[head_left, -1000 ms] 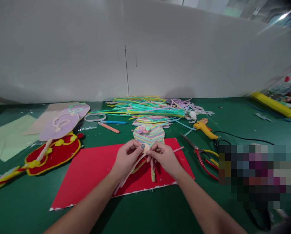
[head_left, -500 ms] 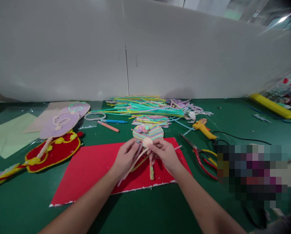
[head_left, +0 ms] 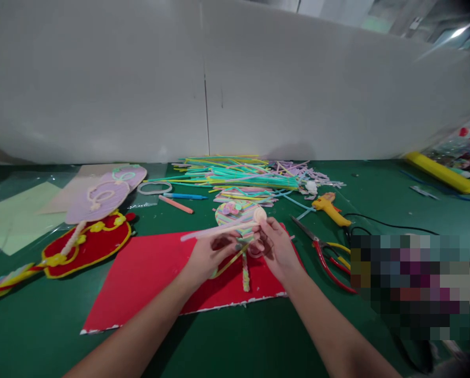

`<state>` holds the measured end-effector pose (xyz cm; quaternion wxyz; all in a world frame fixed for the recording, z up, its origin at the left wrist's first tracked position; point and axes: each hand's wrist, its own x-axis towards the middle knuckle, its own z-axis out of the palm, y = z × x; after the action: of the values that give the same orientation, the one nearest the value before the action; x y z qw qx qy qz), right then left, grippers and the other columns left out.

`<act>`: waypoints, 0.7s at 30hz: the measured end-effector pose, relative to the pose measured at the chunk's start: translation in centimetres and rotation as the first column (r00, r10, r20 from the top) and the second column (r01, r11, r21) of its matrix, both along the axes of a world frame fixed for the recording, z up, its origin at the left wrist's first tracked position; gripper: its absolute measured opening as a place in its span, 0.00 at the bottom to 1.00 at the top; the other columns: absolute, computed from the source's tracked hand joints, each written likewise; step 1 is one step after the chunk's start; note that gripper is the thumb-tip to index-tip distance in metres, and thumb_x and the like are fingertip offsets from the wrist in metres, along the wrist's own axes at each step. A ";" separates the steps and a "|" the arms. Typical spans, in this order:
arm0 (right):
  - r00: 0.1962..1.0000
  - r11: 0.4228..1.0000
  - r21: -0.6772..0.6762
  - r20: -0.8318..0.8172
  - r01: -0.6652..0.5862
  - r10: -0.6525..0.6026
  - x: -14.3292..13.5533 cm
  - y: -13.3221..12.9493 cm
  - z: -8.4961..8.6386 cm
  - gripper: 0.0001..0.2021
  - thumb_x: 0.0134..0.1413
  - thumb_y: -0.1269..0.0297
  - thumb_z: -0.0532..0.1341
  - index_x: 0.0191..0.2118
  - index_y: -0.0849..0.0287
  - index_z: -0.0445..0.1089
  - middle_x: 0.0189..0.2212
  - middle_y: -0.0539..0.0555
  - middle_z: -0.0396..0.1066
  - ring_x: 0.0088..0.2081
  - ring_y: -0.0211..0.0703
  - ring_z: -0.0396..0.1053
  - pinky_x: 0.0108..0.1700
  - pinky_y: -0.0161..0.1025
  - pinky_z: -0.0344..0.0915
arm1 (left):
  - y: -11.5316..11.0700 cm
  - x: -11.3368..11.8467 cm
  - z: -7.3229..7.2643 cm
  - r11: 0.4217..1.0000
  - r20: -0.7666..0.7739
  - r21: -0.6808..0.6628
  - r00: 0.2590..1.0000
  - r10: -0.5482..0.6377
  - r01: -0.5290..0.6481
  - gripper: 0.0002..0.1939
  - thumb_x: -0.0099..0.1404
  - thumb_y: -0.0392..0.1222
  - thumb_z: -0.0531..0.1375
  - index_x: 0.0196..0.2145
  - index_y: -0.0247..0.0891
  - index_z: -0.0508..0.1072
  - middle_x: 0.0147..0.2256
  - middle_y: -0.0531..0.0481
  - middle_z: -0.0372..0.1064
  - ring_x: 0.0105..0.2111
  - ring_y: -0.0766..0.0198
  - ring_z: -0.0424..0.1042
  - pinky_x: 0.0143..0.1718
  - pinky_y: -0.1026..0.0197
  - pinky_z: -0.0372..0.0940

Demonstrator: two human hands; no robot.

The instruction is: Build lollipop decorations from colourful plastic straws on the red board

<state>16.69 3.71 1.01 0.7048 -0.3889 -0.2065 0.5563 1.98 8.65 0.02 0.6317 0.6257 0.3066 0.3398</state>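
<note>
Between the thumb and fingers of my right hand (head_left: 277, 245) is a pale cream pipe-cleaner coil (head_left: 260, 214), a flat round spiral. Its loose ends (head_left: 215, 229), pale pink and lilac, stretch leftward above my left hand (head_left: 205, 258). That hand's fingers reach toward the right one, thumb apart, with nothing visibly gripped. Behind both hands lies a round, pastel-striped fan (head_left: 223, 215) with small pink and green flowers on it. Its braided handle (head_left: 246, 275) points toward me over the red board (head_left: 148, 268). The hands cover part of the fan.
Bundled pipe cleaners (head_left: 242, 176) lie along the wall. Red-handled scissors (head_left: 317, 247) and a yellow glue gun (head_left: 331, 210) with its cord sit at right. On the left are a red fan with yellow trim (head_left: 89, 247), a lilac piece (head_left: 96, 200), tape (head_left: 155, 188) and pens (head_left: 185, 196).
The coil has moved right and up in my right hand, and its ends have swung to nearly level. My left hand has let go of the ends, its fingers now below them.
</note>
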 end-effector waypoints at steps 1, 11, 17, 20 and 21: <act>1.000 1.000 -0.001 0.010 -0.023 0.023 -0.1 0.0 0.0 0.09 0.40 0.64 0.63 0.28 0.58 0.62 0.20 0.47 0.68 0.17 0.28 0.61 0.16 0.24 0.56 | -0.1 0.0 0.1 1.000 0.012 0.007 1.000 -0.009 0.009 0.10 0.49 0.43 0.60 0.30 0.36 0.69 0.29 0.48 0.68 0.32 0.63 0.68 0.36 0.62 0.62; 0.947 0.995 -0.020 0.304 -0.100 0.102 -1.6 -0.4 -0.6 0.10 0.40 0.60 0.62 0.28 0.59 0.65 0.20 0.47 0.65 0.19 0.32 0.62 0.15 0.28 0.60 | -1.0 0.3 1.5 0.998 0.023 -0.018 0.998 0.052 -0.052 0.13 0.49 0.42 0.60 0.32 0.34 0.66 0.28 0.49 0.67 0.29 0.66 0.67 0.29 0.66 0.61; 0.903 0.983 -0.050 0.390 -0.178 0.183 -1.5 -0.3 -0.9 0.10 0.41 0.59 0.61 0.29 0.60 0.63 0.17 0.46 0.64 0.14 0.30 0.60 0.15 0.29 0.60 | -0.6 0.0 1.3 0.977 -0.052 0.102 0.979 0.195 -0.189 0.09 0.51 0.43 0.58 0.29 0.35 0.68 0.26 0.52 0.67 0.25 0.69 0.65 0.26 0.69 0.58; 0.887 0.970 -0.086 0.394 -0.226 0.241 -1.4 -0.4 -0.7 0.11 0.41 0.58 0.61 0.27 0.60 0.62 0.16 0.45 0.63 0.13 0.30 0.60 0.14 0.29 0.59 | -0.4 -0.1 1.4 0.968 -0.081 0.142 0.972 0.220 -0.207 0.08 0.52 0.43 0.58 0.26 0.34 0.68 0.23 0.53 0.66 0.24 0.70 0.64 0.25 0.69 0.57; 0.883 0.969 -0.092 0.398 -0.231 0.248 -1.4 -0.4 -0.6 0.11 0.41 0.58 0.61 0.27 0.60 0.62 0.16 0.45 0.63 0.13 0.30 0.60 0.14 0.29 0.59 | -0.4 -0.1 1.4 0.968 -0.087 0.146 0.972 0.220 -0.206 0.08 0.52 0.43 0.57 0.25 0.34 0.67 0.23 0.53 0.65 0.24 0.70 0.64 0.24 0.70 0.57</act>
<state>15.28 3.29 0.38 0.5641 -0.4820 -0.3832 0.5501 1.86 8.21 1.43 0.5306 0.6474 0.3803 0.3933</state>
